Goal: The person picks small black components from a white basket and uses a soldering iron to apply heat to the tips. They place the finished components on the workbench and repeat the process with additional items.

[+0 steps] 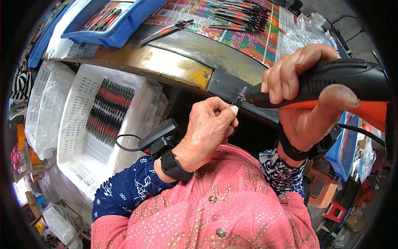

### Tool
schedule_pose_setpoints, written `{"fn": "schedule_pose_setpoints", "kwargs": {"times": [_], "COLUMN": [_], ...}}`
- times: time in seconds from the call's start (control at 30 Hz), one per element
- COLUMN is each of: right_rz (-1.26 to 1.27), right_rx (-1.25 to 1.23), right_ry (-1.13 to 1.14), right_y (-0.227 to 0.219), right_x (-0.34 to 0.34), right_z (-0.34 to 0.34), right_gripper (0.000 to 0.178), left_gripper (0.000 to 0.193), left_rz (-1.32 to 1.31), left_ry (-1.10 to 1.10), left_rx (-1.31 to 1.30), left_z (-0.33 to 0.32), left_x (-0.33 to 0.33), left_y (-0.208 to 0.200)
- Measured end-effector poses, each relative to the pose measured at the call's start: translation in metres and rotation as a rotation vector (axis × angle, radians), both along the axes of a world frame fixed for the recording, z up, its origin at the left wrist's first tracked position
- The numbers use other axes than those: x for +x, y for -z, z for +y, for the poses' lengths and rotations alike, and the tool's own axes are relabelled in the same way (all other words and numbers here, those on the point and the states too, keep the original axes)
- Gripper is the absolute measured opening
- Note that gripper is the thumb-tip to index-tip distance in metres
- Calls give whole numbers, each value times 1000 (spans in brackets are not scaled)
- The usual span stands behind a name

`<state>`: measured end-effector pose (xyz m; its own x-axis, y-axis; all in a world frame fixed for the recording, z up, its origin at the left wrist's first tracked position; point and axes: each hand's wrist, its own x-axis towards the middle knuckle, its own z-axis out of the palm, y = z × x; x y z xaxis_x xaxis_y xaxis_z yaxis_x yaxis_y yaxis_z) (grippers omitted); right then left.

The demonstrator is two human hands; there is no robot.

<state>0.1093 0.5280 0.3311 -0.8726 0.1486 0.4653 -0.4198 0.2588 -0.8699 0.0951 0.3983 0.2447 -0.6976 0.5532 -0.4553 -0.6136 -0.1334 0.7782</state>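
My left hand (210,126) is closed, pinching a small dark part (239,100) between thumb and forefinger. A thin grey pin and a bit of red show on this part; its exact kind is too small to tell. My right hand (304,79) grips a thick black and orange handheld tool (336,79), fingers over its top and thumb below. The tool's narrow front end points left and meets or nearly meets the small part. Both hands are just in front of the table edge, over the dark gap between table and body.
On the table (232,54) lie a bundle of black and red slim pieces (240,16) and a loose pair (166,31). A blue tray (112,39) holds more. Left of me, a white crate (72,137) holds rows of them. Plastic bags (306,31) lie at the right.
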Motion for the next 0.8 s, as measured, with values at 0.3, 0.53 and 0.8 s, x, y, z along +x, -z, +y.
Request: {"fn": "schedule_pose_setpoints", "kwargs": {"times": [0.3, 0.53, 0.8], "right_rz": [53, 78, 51], "right_rx": [-19, -399, -314], "right_ry": [29, -126, -147], "right_y": [4, 14, 16], "right_x": [-2, -8, -15], "right_z": [-1, -4, -3], "right_gripper": [71, 63, 61], "left_gripper": [13, 13, 14], "left_rz": [16, 27, 33], "left_ry": [13, -9, -28], "left_rx": [-5, -19, -19], "left_z": [-1, 1, 3], "left_x": [-1, 1, 1], "left_y": [1, 1, -1]}}
